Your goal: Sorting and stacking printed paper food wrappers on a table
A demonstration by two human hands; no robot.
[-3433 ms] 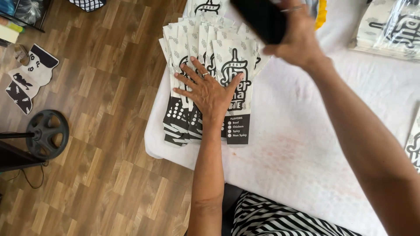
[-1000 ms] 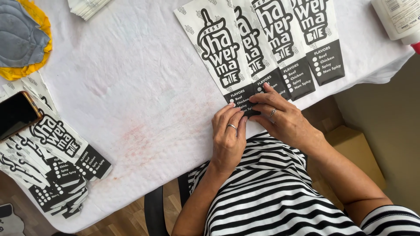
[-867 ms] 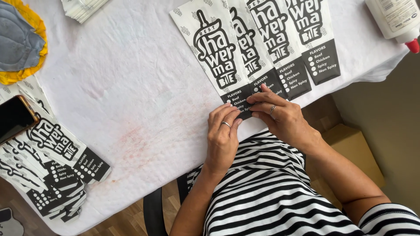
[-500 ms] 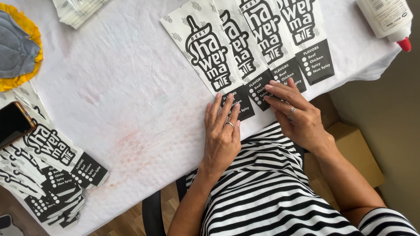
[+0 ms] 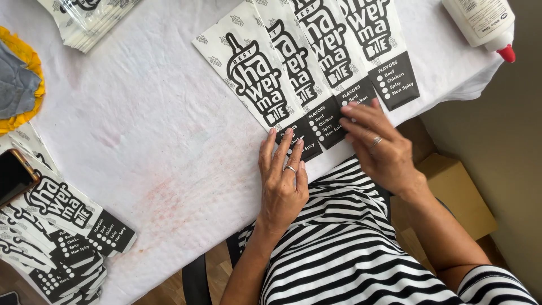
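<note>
Change: half a second back we had both hands close together on the black ends of the paper bags; our left hand (image 5: pixel 284 183) is in much the same place, while our right hand (image 5: pixel 379 148) has slid outward along the row.
Meaning: we judge the bottom flaps are being pressed flat one after another, with the bags further along the fan not yet pressed.
Left hand: flat, palm down, fingers together and straight, tips on the black end of the nearest bag; it holds nothing.
Right hand: flat as well, fingers slightly spread (image 5: pixel 357 111), pressing the black ends of the next two bags; nothing is gripped.
Paper bags (image 5: pixel 305 62): four long white bags with black print, fanned and overlapping, their black ends at the near table edge, just in front of our striped top.
Table edge (image 5: pixel 220 226): the white cloth drops off right below the bags' ends, so there is little room toward us.
Open room: a wide bare stretch of cloth lies left of the bags.
Far left of the bags: a second stack of bags (image 5: pixel 62 226) overhanging the edge, with a phone (image 5: pixel 14 178) just beside it.
Right of the bags: a glue bottle (image 5: pixel 483 22) lying at the table corner.
Below right of the bags: a cardboard box (image 5: pixel 457 192) on the floor.
</note>
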